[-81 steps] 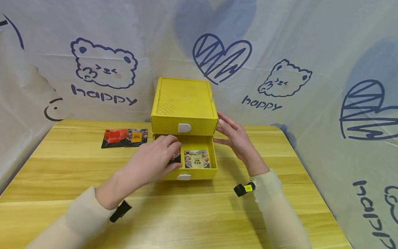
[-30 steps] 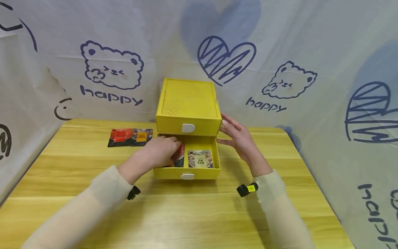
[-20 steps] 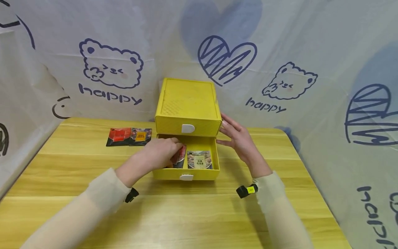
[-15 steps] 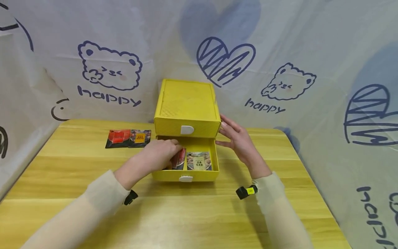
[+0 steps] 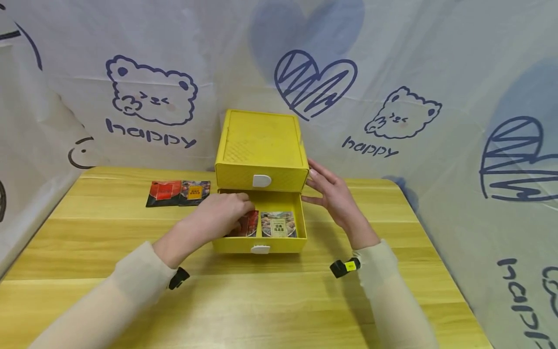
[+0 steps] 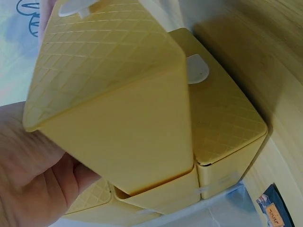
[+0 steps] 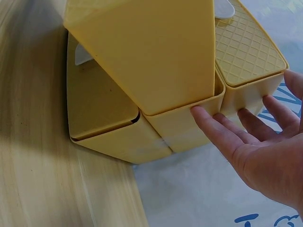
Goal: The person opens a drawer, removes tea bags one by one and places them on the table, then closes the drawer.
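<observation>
In the head view a yellow two-tier drawer box (image 5: 263,138) stands near the table's back edge. Its lower drawer (image 5: 283,246) is pulled out and has two compartments. My left hand (image 5: 209,220) reaches into the left compartment, fingers bent down around a red tea packet (image 5: 249,225); the fingertips are partly hidden. A pale tea packet (image 5: 279,225) lies in the right compartment. My right hand (image 5: 333,198) rests its spread fingers against the box's right side; the right wrist view shows fingertips (image 7: 201,113) touching the yellow side wall.
Two more tea packets, one red and black (image 5: 163,193) and one with an orange label (image 5: 194,192), lie side by side left of the box. The wooden table (image 5: 270,300) extends in front. A printed cloth (image 5: 244,53) hangs close behind the box.
My left hand entered deeper into the left compartment, then drew slightly back left. The red packet under it went from tilted to lying flatter. The right hand stayed at the box's side.
</observation>
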`<state>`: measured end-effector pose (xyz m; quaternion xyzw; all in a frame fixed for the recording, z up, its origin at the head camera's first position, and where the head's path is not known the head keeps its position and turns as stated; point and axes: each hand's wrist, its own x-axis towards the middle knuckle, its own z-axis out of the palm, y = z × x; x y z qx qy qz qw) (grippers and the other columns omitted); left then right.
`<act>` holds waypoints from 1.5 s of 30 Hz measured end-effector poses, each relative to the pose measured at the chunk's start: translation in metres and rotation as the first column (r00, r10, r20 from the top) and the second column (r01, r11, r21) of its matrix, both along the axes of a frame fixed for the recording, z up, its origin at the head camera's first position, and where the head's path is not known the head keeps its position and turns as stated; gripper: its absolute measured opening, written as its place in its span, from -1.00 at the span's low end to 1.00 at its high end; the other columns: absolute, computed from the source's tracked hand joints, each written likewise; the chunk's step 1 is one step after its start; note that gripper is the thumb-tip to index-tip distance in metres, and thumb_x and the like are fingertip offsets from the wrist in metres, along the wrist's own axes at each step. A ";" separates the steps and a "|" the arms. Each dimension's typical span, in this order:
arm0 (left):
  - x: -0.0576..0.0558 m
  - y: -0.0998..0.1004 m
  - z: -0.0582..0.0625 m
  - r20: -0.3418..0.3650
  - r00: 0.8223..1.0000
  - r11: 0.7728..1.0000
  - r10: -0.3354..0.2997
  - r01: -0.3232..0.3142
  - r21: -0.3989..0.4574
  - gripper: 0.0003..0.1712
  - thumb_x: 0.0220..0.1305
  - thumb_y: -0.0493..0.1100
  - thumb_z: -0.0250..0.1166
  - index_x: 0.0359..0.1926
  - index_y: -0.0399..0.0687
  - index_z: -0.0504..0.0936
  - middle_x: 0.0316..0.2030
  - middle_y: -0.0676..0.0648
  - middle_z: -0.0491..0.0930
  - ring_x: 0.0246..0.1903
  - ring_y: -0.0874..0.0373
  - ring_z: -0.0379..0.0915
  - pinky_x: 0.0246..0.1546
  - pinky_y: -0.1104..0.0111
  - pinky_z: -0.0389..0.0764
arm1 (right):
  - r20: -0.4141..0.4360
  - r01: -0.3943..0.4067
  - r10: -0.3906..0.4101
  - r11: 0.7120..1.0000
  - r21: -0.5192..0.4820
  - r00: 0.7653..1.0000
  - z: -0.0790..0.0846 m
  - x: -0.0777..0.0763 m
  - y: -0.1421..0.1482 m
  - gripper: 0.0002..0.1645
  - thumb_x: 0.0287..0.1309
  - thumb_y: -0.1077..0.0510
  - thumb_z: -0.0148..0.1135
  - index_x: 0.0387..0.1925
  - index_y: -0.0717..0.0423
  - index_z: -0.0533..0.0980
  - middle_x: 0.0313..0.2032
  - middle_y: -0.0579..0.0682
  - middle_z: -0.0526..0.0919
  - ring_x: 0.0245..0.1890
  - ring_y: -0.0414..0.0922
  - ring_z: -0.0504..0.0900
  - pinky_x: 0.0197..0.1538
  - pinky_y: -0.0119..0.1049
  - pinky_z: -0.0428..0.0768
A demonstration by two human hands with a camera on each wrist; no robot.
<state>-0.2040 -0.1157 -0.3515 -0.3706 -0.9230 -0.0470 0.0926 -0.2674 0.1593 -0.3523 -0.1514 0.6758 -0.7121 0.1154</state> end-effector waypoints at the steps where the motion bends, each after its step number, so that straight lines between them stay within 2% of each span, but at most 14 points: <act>1: 0.000 0.000 0.001 -0.008 1.000 1.000 -0.009 0.009 0.008 -0.72 -0.18 -0.30 0.43 -0.37 0.04 0.59 -0.49 0.11 0.41 -0.54 0.28 0.30 -0.62 0.36 0.48 | -0.002 0.001 -0.001 1.000 0.001 1.000 0.000 0.000 0.000 -0.41 0.16 -0.15 0.09 0.24 -0.26 0.28 0.27 -0.12 0.25 0.11 -0.03 0.34 -0.07 0.04 0.53; 5: 0.001 -0.001 0.004 0.004 0.998 0.997 -0.057 0.057 0.053 -0.68 -0.19 -0.28 0.46 -0.31 0.01 0.60 -0.45 0.08 0.42 -0.48 0.27 0.32 -0.54 0.36 0.52 | -0.007 0.006 -0.006 1.000 0.005 1.000 0.001 0.000 0.000 -0.42 0.17 -0.15 0.09 0.23 -0.27 0.29 0.26 -0.12 0.26 0.11 -0.04 0.35 -0.05 0.09 0.50; 9: 0.002 -0.002 0.005 0.099 0.991 0.991 -0.092 0.082 0.107 -0.58 -0.19 -0.24 0.48 -0.19 -0.02 0.61 -0.37 0.06 0.45 -0.41 0.28 0.33 -0.40 0.37 0.54 | -0.006 -0.002 0.002 1.000 0.009 1.000 0.000 0.001 0.000 -0.43 0.17 -0.15 0.09 0.23 -0.28 0.30 0.26 -0.13 0.26 0.11 -0.05 0.35 -0.04 0.12 0.48; 13: 0.003 -0.005 0.005 0.183 0.977 0.982 -0.112 0.081 0.171 -0.58 -0.11 -0.24 0.44 -0.13 -0.01 0.60 -0.31 0.07 0.44 -0.37 0.30 0.35 -0.35 0.39 0.54 | -0.007 -0.011 0.011 1.000 0.006 1.000 -0.001 0.001 0.001 -0.42 0.17 -0.15 0.09 0.23 -0.28 0.28 0.27 -0.13 0.24 0.12 -0.04 0.33 -0.03 0.12 0.47; 21: 0.004 -0.014 0.006 0.200 0.966 0.961 -0.162 0.108 0.256 -0.59 0.04 -0.31 0.32 -0.03 0.04 0.57 -0.27 0.10 0.46 -0.33 0.35 0.35 -0.34 0.47 0.53 | -0.013 -0.010 0.010 1.000 0.009 1.000 0.000 0.000 0.001 -0.42 0.17 -0.15 0.09 0.23 -0.29 0.28 0.27 -0.14 0.24 0.12 -0.05 0.33 -0.02 0.13 0.47; 27: 0.006 -0.018 0.012 0.252 0.951 0.943 -0.177 0.090 0.321 -0.53 0.11 -0.37 0.20 0.06 0.09 0.51 -0.23 0.13 0.48 -0.33 0.35 0.34 -0.35 0.45 0.52 | -0.008 -0.006 0.006 1.000 0.011 1.000 -0.001 0.001 0.001 -0.42 0.17 -0.15 0.09 0.23 -0.28 0.28 0.27 -0.14 0.25 0.11 -0.06 0.34 -0.03 0.12 0.47; 34: 0.009 -0.023 0.020 0.218 0.960 0.919 -0.178 0.083 0.384 -0.58 0.13 -0.29 0.24 0.04 0.07 0.51 -0.27 0.14 0.50 -0.40 0.34 0.34 -0.44 0.43 0.51 | -0.006 -0.004 0.004 1.000 0.009 1.000 -0.001 0.000 0.001 -0.43 0.18 -0.14 0.08 0.23 -0.28 0.28 0.27 -0.13 0.25 0.12 -0.06 0.34 -0.02 0.12 0.47; 45: 0.011 -0.036 0.033 0.157 0.973 0.896 -0.169 0.085 0.437 -0.59 0.10 -0.27 0.27 0.01 0.07 0.52 -0.24 0.16 0.51 -0.33 0.37 0.36 -0.37 0.42 0.53 | -0.002 0.008 -0.008 1.000 0.006 1.000 0.000 0.000 0.000 -0.45 0.18 -0.13 0.09 0.22 -0.28 0.30 0.25 -0.14 0.27 0.12 -0.05 0.34 -0.03 0.11 0.48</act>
